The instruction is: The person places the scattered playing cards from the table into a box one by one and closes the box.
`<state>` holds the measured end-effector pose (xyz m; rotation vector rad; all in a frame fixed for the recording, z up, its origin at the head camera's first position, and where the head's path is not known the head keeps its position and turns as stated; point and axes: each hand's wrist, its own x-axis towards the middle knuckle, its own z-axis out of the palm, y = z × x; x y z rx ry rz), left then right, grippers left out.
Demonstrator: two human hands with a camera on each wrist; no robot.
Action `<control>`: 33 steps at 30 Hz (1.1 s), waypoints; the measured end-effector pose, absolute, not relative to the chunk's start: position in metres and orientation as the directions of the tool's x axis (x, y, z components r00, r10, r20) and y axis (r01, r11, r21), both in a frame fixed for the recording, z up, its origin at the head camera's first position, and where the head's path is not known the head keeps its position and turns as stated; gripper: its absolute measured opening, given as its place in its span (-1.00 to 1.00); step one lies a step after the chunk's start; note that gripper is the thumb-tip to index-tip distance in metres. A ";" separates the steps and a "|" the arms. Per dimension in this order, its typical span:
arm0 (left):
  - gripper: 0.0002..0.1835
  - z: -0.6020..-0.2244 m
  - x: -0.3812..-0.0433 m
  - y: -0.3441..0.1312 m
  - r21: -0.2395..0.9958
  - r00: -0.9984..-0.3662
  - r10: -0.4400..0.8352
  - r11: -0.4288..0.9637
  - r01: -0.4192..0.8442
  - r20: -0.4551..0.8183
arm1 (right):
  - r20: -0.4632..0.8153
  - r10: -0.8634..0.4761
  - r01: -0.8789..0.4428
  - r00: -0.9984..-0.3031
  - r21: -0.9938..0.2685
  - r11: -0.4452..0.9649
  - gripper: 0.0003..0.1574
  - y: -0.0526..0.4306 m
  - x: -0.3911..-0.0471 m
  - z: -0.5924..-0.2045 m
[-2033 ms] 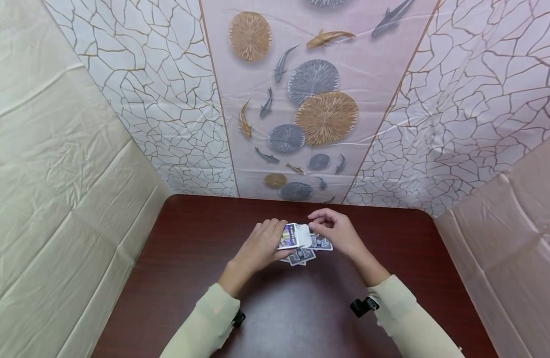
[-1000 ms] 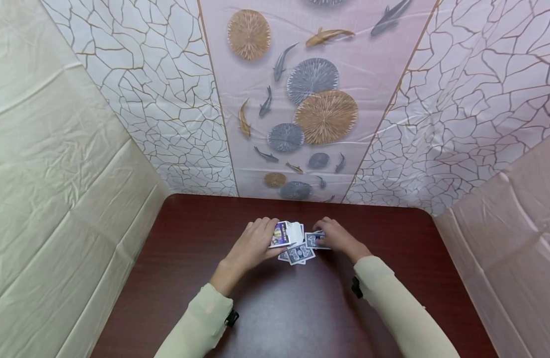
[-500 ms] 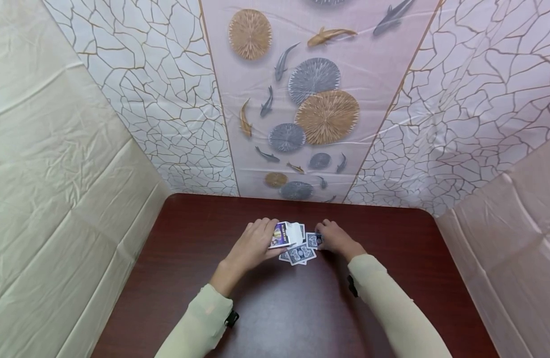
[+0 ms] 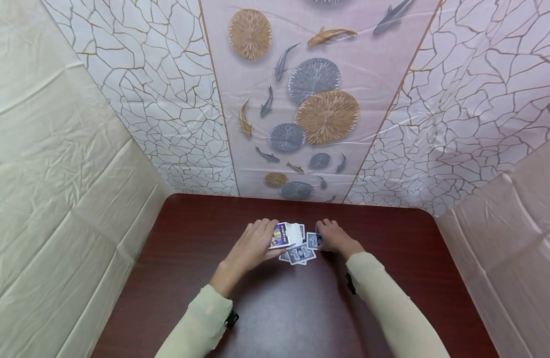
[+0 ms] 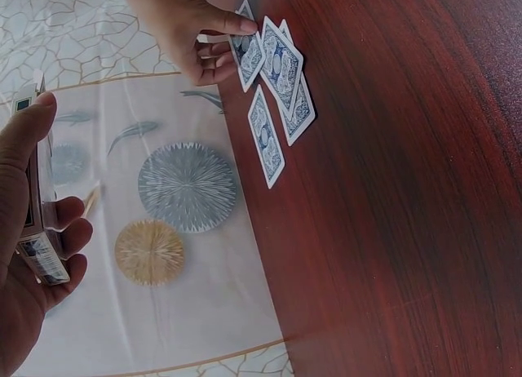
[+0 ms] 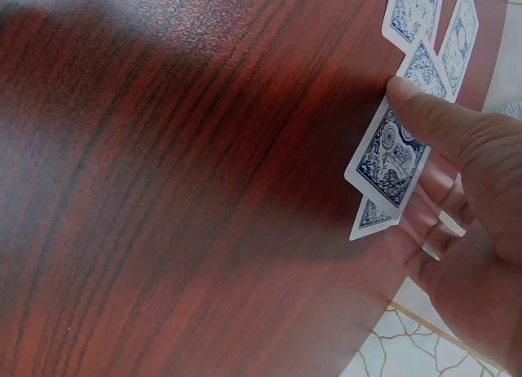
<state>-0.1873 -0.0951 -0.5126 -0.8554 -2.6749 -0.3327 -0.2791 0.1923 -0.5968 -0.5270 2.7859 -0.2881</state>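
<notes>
In the head view my left hand (image 4: 250,244) grips a playing-card box (image 4: 279,235) with a purple printed face. Its white flap (image 4: 294,232) stands open over the spread cards. The left wrist view shows the thumb on one side of that box and the fingers curled on the other. At the right of the spread, my right hand (image 4: 336,237) pinches a blue-backed playing card (image 6: 391,161) by its edges. Another card (image 6: 373,217) pokes out beneath it. Several more cards (image 4: 301,254) lie face down and overlapping between the hands.
All the cards lie on a dark red wooden table (image 4: 283,308). Patterned cloth (image 4: 315,124) hangs behind the table's back edge, and beige cloth walls (image 4: 78,223) stand at both sides. Each wrist wears a small black camera (image 4: 231,319).
My right hand has come down from above the cards and now pinches one. My left hand has shifted slightly left with the box. Over the last half second little has moved.
</notes>
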 end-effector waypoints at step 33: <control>-0.18 -0.511 -0.186 -0.093 0.114 -0.757 0.526 0.787 0.606 0.388 | -0.163 -0.205 0.003 -0.965 -0.790 0.613 -0.72 0.245 -0.264 -0.607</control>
